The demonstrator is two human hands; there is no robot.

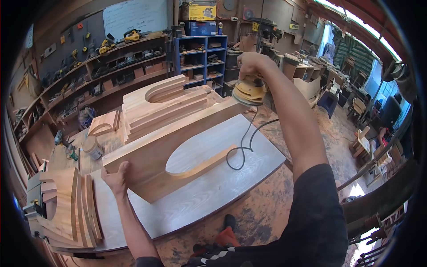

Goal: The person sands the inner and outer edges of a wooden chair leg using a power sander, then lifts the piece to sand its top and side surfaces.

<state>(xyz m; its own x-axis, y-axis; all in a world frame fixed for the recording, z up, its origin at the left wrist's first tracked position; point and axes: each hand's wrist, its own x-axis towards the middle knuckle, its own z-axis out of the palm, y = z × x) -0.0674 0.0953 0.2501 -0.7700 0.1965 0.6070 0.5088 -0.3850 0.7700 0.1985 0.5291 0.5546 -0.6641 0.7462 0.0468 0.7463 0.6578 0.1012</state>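
Observation:
My right hand [254,65] is wrapped over the top of a yellow random orbital sander [250,92], whose pad sits at the far end of a wooden panel's upper edge. The wooden panel [144,165] stands on its long edge and has a large U-shaped cutout. With its thumb on the near face, my left hand [116,179] grips the panel's left end. Beneath lies a pale, whitish board [209,196] on the bench. A dark cord [241,149] loops from the sander across this board.
Several cut panels [158,109] are stacked behind the board, and curved pieces [66,209] stand at its left. A small tub [92,147] and a drill [58,138] are on the bench's left part. Blue shelving [205,60] stands at the back. Sawdust covers the floor.

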